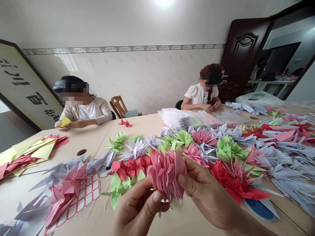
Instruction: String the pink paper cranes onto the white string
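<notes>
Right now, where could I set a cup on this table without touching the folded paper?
Bare tabletop lies between the red paper crane and the green folded paper, and beside the yellow sheets. Crowded: right of the pink folded bundle.

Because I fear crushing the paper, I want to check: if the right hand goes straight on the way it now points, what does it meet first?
The pink bundle of folded paper cranes comes first: the fingers of the right hand already touch it.
</notes>
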`<state>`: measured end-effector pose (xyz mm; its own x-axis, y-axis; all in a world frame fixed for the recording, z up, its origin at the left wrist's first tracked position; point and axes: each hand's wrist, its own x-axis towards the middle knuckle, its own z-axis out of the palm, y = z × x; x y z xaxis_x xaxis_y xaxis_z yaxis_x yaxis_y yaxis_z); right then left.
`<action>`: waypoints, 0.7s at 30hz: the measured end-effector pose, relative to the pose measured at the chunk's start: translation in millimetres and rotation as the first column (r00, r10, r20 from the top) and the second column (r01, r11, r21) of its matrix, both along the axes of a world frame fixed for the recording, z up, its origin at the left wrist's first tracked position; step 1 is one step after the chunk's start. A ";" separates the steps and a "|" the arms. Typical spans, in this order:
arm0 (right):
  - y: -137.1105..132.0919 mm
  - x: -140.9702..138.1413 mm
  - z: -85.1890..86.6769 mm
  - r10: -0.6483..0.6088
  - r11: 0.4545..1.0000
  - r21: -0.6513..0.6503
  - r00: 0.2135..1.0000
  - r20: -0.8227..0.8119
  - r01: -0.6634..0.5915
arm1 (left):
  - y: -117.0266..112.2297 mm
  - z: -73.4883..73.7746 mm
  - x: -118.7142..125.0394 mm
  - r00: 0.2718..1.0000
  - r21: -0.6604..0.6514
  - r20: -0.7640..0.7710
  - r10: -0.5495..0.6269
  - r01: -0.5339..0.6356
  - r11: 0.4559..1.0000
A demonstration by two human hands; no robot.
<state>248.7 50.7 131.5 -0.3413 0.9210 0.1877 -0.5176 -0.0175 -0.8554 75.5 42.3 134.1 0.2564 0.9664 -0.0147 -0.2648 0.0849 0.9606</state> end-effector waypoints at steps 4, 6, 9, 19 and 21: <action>-0.7 -2.7 2.4 0.031 0.995 -0.095 0.995 -0.095 -0.040 | 1.4 5.7 -1.6 0.999 0.083 -0.042 -0.025 0.028 0.996; -0.8 -3.4 3.1 0.045 0.988 -0.140 0.989 -0.144 -0.065 | 2.2 5.6 -3.2 0.998 0.113 -0.066 -0.020 0.027 0.993; -0.8 -4.6 3.5 0.037 0.975 -0.210 0.983 -0.181 -0.076 | 2.4 4.5 -4.8 0.997 0.147 -0.079 -0.010 0.022 0.989; -3.2 -12.0 -2.0 0.086 0.947 -0.284 0.968 -0.238 -0.153 | 4.7 8.4 -5.5 0.976 0.187 -0.205 0.072 -0.033 0.982; -3.7 -13.0 -2.4 0.099 0.935 -0.309 0.963 -0.250 -0.176 | 5.6 11.1 -5.3 0.991 0.161 -0.099 0.095 -0.078 0.984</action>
<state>235.7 47.0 129.1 -0.4525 0.8914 -0.0267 -0.6695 -0.3593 -0.6501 70.2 47.9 145.2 0.1766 0.9775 0.1155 -0.1607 -0.0872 0.9832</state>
